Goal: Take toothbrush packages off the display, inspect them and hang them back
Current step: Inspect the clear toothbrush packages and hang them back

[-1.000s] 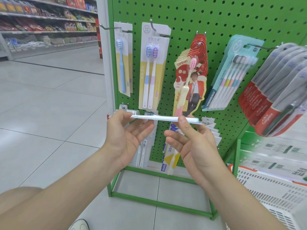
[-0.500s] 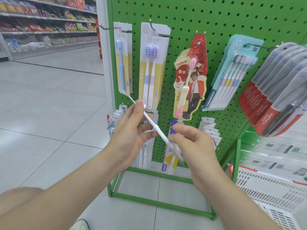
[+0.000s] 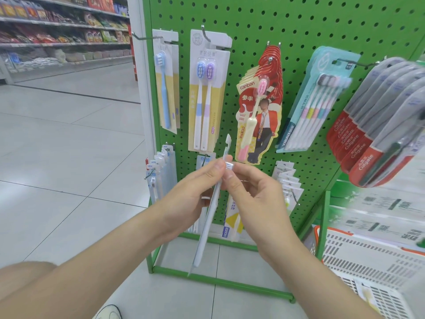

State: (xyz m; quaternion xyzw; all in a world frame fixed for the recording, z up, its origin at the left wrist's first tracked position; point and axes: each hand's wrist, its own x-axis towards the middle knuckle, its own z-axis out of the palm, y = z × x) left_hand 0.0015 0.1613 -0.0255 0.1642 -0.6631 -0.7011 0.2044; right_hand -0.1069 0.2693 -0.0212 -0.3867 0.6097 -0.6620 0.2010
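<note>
I see the toothbrush package [image 3: 205, 229] nearly upright, pinched between the left hand [image 3: 195, 194] and right hand [image 3: 250, 192], before the pegboard [image 3: 299, 24]. Behind it hangs the twin-brush pack [image 3: 207, 100]; to the right, the canban packs [image 3: 259, 107], then the Colgate packs [image 3: 379, 125] above the basket [image 3: 368, 254].

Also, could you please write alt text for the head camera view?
A person's left hand and right hand pinch a slim toothbrush package nearly upright, edge-on, before a green pegboard hung with other toothbrush packs. A white basket sits at lower right.
</note>
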